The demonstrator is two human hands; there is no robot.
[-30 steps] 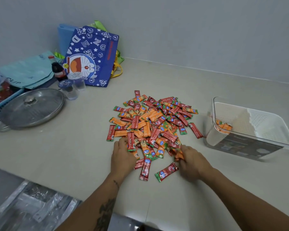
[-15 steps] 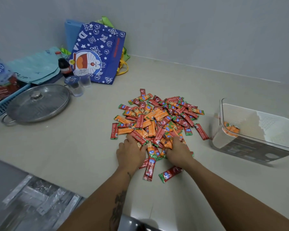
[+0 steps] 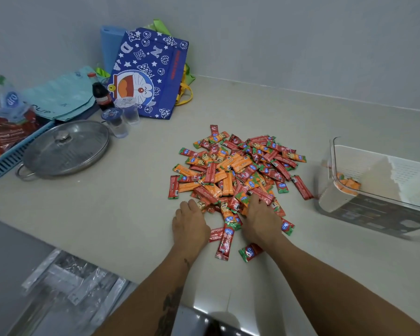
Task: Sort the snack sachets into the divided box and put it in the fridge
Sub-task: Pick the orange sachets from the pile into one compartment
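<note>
A heap of red and orange snack sachets (image 3: 238, 170) lies in the middle of the beige counter. My left hand (image 3: 190, 224) rests palm down at the heap's near left edge, fingertips touching the closest sachets. My right hand (image 3: 261, 220) lies palm down on the heap's near right part, its fingertips buried among sachets, so its grip is hidden. A few loose red sachets (image 3: 224, 241) lie between and below my hands. The clear divided box (image 3: 383, 190) stands to the right with a few orange sachets (image 3: 349, 184) in its near left corner.
At the back left are a blue cartoon bag (image 3: 148, 73), a small dark bottle (image 3: 101, 94), two sealed water cups (image 3: 123, 117), a lidded metal pan (image 3: 66, 149) and a blue basket (image 3: 7, 158). Plastic wrapping (image 3: 66, 282) lies below the counter's near edge.
My right hand moved left and forward from the heap's near right edge onto the heap. My left hand stayed at the near left edge. The view shifted, so everything sits further right.
</note>
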